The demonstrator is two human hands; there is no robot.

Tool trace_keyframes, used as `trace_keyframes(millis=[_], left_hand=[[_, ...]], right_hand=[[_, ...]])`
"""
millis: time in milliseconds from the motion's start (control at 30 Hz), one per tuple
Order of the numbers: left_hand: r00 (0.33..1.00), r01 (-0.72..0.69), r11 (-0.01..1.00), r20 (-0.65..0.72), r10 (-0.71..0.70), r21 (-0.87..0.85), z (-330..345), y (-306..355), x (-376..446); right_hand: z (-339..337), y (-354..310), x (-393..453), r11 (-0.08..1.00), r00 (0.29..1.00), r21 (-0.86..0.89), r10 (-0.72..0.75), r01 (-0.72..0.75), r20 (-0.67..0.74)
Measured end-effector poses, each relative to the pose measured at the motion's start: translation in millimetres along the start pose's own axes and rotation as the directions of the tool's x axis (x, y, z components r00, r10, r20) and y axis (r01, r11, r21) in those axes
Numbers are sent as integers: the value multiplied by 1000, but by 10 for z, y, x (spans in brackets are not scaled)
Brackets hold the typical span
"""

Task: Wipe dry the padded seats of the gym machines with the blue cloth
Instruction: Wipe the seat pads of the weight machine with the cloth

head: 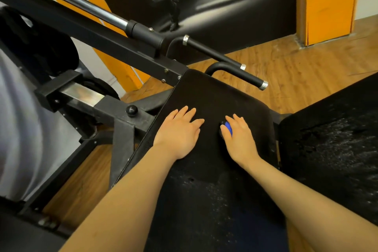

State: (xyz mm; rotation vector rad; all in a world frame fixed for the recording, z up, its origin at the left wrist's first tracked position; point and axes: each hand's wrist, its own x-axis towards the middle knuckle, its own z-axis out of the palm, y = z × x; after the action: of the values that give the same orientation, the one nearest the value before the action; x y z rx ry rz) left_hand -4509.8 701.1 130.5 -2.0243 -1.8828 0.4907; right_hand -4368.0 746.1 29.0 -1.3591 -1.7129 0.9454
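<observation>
- Your right grip [238, 136] was pressed down on the blue cloth [228, 127], fingers lying close over it; only a small patch of blue showed between the thumb and forefinger, so you could not tell how the rest of the cloth lay underneath.
- Your left grip [180, 131] lay flat and spread on the padded seat [204, 92], fingers straight, holding nothing.
- Both grips rested side by side on the middle of the seat, near each other but apart.
- The cloth sat on the right half of the seat, between your two grips and directly under the right one.
- The far part of the seat looked matt and uniform; the near part, under your forearms, showed pale speckling.
- A second black pad [331, 141] stood just beside the seat on the right, its surface marked with pale streaks and specks.
- Two black handle bars [235, 69] with silver end caps projected beyond the far right corner of the seat.
- The black machine frame [114, 51] ran along the left side, with a chromed bar [81, 6] above it and a round black knob [132, 110] near the seat's left edge.
- The machine stood on a wooden floor [296, 63].
</observation>
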Motion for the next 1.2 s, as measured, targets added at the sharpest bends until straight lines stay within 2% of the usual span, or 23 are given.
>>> trace_keyframes(millis=[100, 233, 433, 633, 767, 933, 1200], left_hand=[[1000, 0, 1000, -4, 0, -1, -11, 16, -12], [1000, 2, 1000, -8, -2, 7, -44, 22, -19], [1000, 0, 1000, -3, 0, 10, -43, 12, -23], [1000, -4, 1000, -15, 4, 6, 12, -15, 6], [999, -10, 1000, -30, 10, 14, 32, -18, 9], [999, -15, 1000, -42, 15, 15, 37, -15, 10], [999, -17, 1000, -38, 17, 14, 0, -4, 6]], right_hand=[[-2, 0, -127, 998, 999, -49, -30, 31, 26], [34, -10, -566, 996, 996, -33, -81, 81, -19], [75, -8, -1111, 1000, 1000, -10, -4, 4, 18], [132, 25, -780, 999, 998, 35, 26, -24, -49], [146, 67, -474, 999, 994, -5, 32, -33, -107], [109, 98, -296, 999, 995, 5, 45, -45, -93], [47, 113, -531, 999, 998, 5, 45, -45, -36]])
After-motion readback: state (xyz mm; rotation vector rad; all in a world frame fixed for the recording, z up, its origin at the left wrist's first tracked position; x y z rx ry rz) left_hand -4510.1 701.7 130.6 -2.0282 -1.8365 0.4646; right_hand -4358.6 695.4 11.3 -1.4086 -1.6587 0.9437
